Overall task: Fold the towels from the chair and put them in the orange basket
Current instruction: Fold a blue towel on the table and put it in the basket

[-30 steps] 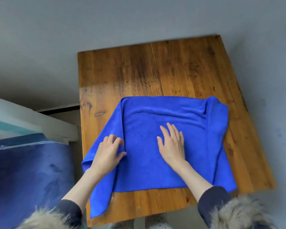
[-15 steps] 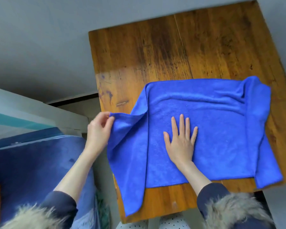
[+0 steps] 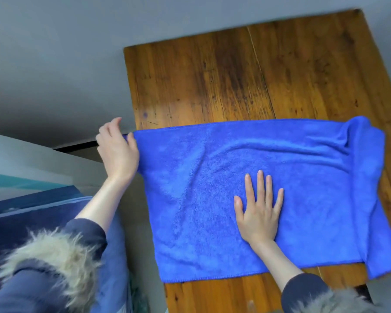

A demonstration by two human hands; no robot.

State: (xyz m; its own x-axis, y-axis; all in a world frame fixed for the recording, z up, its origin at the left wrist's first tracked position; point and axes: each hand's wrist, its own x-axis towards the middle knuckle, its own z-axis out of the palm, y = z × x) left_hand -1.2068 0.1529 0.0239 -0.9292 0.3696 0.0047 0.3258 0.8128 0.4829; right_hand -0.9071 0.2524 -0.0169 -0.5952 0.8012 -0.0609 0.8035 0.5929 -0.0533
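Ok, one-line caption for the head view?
Left hand pinches the blue towel's corner past the wooden table edge; right hand presses it flat.

From my remote feed I look down on a wooden table point(image 3: 235, 75), warm orange-brown with dark stains and a long seam running from its far edge toward me. It fills the frame from 12 to 4 o'clock. Around it, from 9 to 1 o'clock, lies a plain grey floor point(image 3: 54, 53), evenly lit by soft, cool light. At 9 o'clock I see a white ledge with a teal stripe point(image 3: 13, 175). Below it, at 8 o'clock, sits a dark blue padded surface point(image 3: 13, 224); I cannot tell what furniture it is.
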